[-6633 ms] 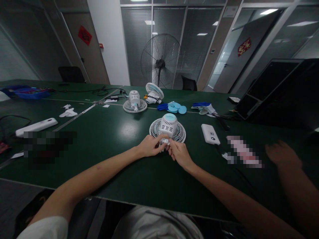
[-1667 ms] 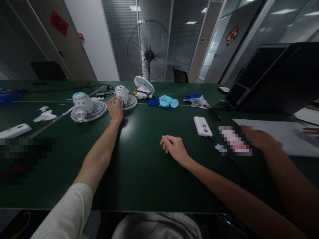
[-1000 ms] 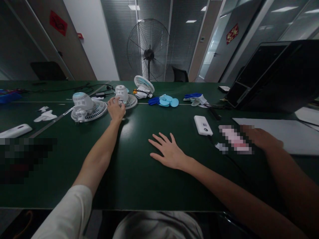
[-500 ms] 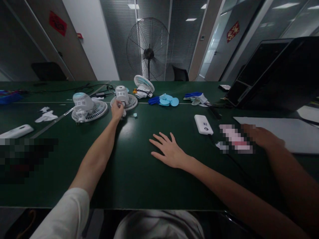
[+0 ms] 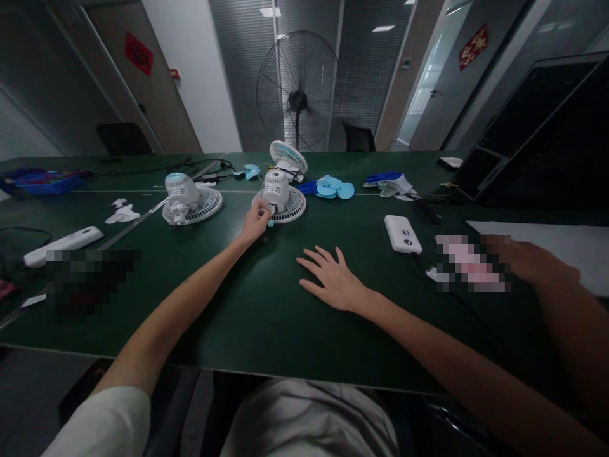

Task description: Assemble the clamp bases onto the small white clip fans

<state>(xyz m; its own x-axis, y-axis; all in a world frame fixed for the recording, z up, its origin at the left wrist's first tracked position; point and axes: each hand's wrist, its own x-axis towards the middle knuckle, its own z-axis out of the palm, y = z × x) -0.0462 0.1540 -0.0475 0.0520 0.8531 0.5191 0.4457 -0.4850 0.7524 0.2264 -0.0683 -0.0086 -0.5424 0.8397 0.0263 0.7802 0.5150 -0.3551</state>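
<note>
Fan (image 5: 276, 189) on the table (image 5: 228, 266), ahead of the person and near the middle, sits with its grille down and its housing up. The left hand (image 5: 257, 219) is at its near left side, thumb and bent fingers closed on a small white part there; the fingers partly hide that part. A pale blue bit (image 5: 271, 223) shows just beside those fingertips. Nearer the person, the right hand (image 5: 335, 279) is held palm down over the table, fingers spread and holding nothing; whether the palm touches the top, I cannot tell.

Just behind stands the rear fan (image 5: 288, 158), its grille tilted up. To the right lie light blue blades (image 5: 335, 187) beside a blue glove (image 5: 308, 188); to the left is the left fan (image 5: 185, 193), also grille down. Farther right are a blue and white glove pile (image 5: 391, 184) and a white box (image 5: 402, 234) with a cable. Beyond that, a co-worker's hand (image 5: 537, 259) rests near a blurred pink item (image 5: 469, 263). Behind the table stands a floor fan (image 5: 297, 100).
</note>
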